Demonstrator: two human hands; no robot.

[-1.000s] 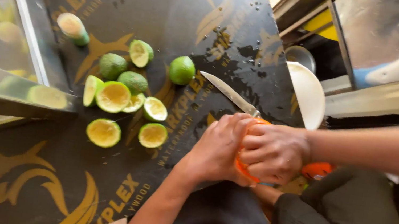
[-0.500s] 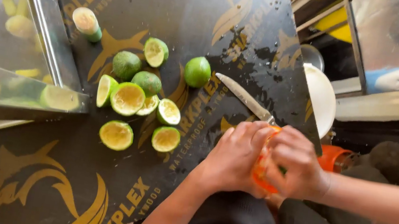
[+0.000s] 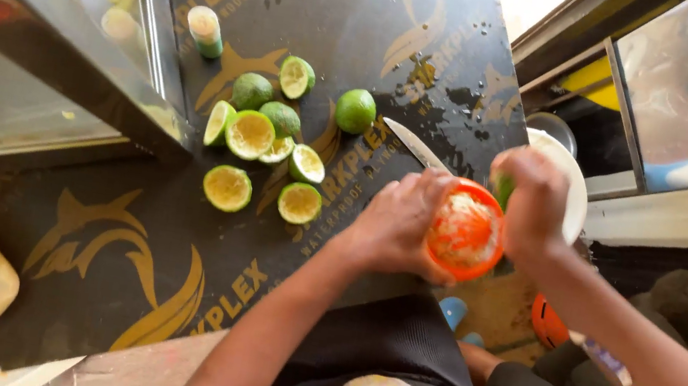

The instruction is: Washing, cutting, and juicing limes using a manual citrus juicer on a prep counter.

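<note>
Left hand (image 3: 394,225) wrapped around the near rim of a round orange plastic juicer (image 3: 466,232), held just past the right edge of the dark printed board (image 3: 116,276), its reamer coated in pale wet pulp and facing up. Right hand (image 3: 535,206) was pinched closed on a lime piece (image 3: 503,189), green rind just showing, right at the juicer's far-right rim, so the fruit lay directly beside the cone, nearer the right hand. Cut lime halves (image 3: 262,156), rinds smooth, faces yellow-green, clustered mid-board, with a knife (image 3: 413,144) lying diagonally toward the right edge.
</note>
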